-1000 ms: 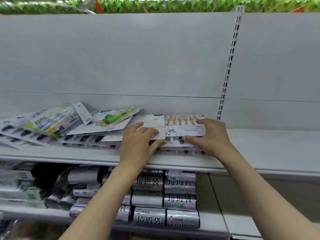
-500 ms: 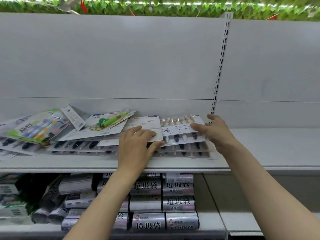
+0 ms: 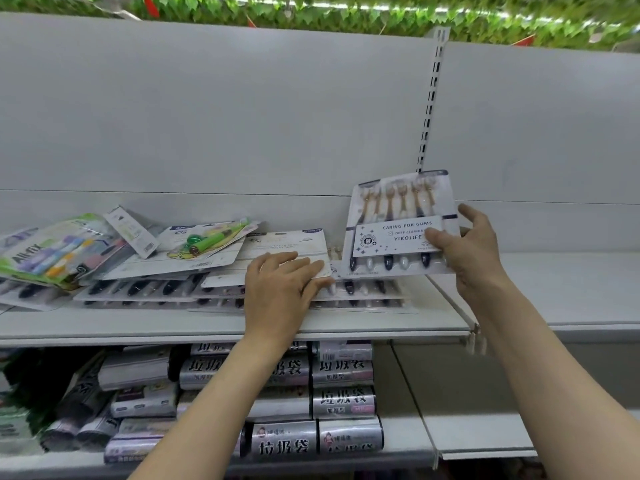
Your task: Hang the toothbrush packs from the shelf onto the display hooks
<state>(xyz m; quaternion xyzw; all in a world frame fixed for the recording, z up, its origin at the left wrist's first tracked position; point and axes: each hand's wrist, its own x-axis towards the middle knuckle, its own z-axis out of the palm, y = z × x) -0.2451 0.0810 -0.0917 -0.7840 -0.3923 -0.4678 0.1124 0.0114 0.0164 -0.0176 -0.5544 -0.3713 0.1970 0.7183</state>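
A toothbrush pack (image 3: 401, 223) is held upright above the shelf (image 3: 221, 323) by the right hand (image 3: 474, 251), thumb pinched across its label and fingers curled behind its right edge. A white card pack (image 3: 287, 247) atop the remaining packs (image 3: 156, 289) is pressed flat by the outstretched left hand (image 3: 280, 289).

Rolls of rubbish bags (image 3: 343, 400), silver with black Chinese lettering, lie stacked on the lower shelf (image 3: 408, 441); a slotted upright (image 3: 429, 98) divides the grey back panels (image 3: 207, 109); green leaf garland (image 3: 346, 12) runs along the top.
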